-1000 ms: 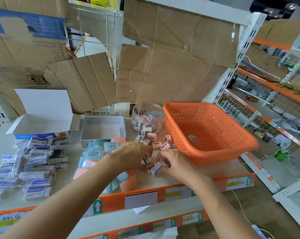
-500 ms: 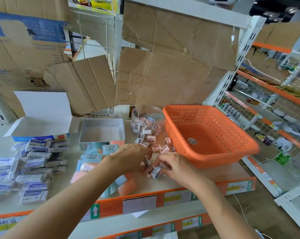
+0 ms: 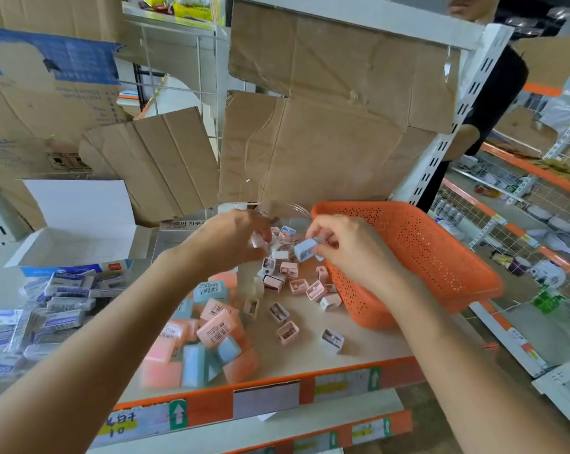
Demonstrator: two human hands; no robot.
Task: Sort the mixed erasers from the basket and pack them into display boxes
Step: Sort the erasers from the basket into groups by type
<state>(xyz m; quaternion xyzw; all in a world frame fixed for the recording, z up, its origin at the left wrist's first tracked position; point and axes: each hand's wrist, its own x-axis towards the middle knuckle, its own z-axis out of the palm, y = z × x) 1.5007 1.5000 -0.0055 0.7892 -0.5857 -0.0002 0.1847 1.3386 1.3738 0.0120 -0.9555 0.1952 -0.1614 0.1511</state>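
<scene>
- Our right hand [image 3: 349,247] pinches a small pale blue block [image 3: 305,250]. Our left hand [image 3: 231,240] grips a whitish piece [image 3: 256,240], too blurred to name.
- The orange perforated plastic basket [image 3: 440,257], just beside the right hand, looks emptied.
- We judge the sorting well advanced, with white-and-blue wrapped erasers [image 3: 57,303] heaped at left and pink and blue wrapped erasers [image 3: 208,326] heaped in the middle.
- Small pastel pieces [image 3: 296,286] lie loose beneath our hands.
- The open white cardboard display box [image 3: 80,244] appears unfilled, so packing remains.
</scene>
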